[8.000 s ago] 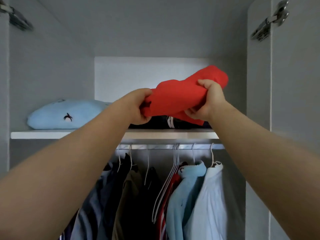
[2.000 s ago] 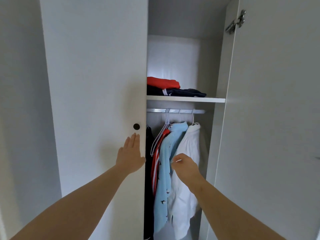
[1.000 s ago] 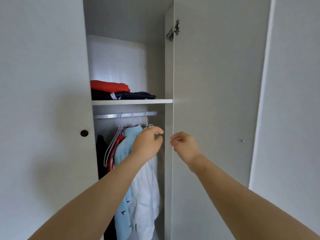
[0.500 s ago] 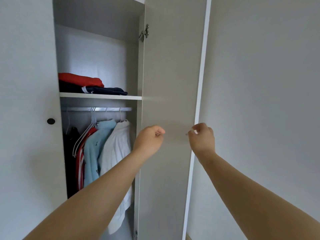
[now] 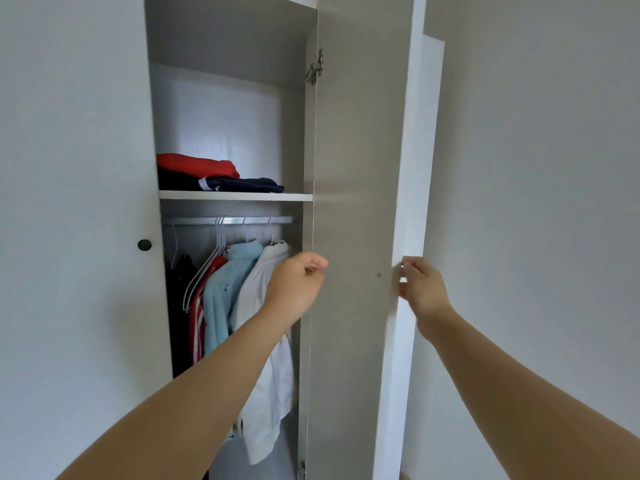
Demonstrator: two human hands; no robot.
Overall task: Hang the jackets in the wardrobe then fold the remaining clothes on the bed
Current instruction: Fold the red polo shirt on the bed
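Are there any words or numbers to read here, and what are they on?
None: no words, numbers or signs can be read.
The light blue jacket bears a small dark mark, too small to tell.
The folded navy garment shows white stripes only.
The wardrobe door bears no writing.

Plain pale wall (image 5: 536,168) fills three o'clock, softly lit; the open door (image 5: 353,168) stands at twelve, the closed door (image 5: 69,202) with its dark round knob (image 5: 144,244) at nine.
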